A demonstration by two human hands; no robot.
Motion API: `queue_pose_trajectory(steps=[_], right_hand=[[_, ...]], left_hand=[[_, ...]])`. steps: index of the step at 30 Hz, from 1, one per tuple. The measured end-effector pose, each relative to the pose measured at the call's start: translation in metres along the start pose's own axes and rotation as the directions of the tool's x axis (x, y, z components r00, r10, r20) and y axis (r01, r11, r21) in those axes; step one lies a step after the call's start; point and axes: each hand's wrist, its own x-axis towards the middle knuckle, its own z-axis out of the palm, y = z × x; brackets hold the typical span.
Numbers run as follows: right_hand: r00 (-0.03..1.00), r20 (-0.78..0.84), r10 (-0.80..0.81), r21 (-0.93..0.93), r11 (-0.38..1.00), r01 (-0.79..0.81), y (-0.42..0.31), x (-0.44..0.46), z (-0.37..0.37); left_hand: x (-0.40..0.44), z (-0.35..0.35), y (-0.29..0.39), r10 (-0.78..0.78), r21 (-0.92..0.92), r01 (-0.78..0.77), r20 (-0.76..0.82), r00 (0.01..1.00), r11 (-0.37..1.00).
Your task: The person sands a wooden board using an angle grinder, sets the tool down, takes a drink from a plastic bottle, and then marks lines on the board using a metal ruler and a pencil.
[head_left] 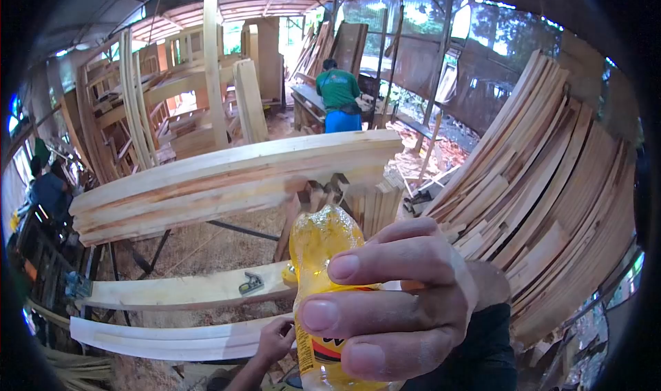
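Close in front of the camera, my right hand is wrapped round a clear plastic bottle with yellow liquid and a yellow, red and black label. The bottle's moulded base points up and away; its neck is out of view. Lower and farther off, my left hand has its fingers curled together beside the bottle, partly hidden behind it. Whatever it may hold cannot be made out. It is over a pale board. A clamp-like metal tool lies on another board.
A stack of thick planks spans the middle. Many boards are piled at the right. A person in a green shirt stands at a far bench, back turned. Another person is at the far left. Wooden frames stand behind.
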Motion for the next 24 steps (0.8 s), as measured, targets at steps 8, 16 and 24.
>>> queue_pose_trajectory(steps=[8,16,24], right_hand=[[0.999,-0.036,-0.023,-0.092,0.996,0.020,-0.006,0.014,-0.009],[0.932,0.160,-0.325,-0.100,0.934,0.343,0.019,0.024,-0.035],[0.917,0.143,-0.373,-0.169,0.903,0.394,0.019,0.033,-0.038]], left_hand=[[0.006,0.002,-0.007,0.027,-0.016,-0.026,0.041,0.999,1.000],[0.009,0.006,-0.013,0.015,-0.114,-0.005,0.081,0.997,0.994],[0.008,0.005,-0.003,0.036,0.012,-0.036,0.028,0.999,0.999]])
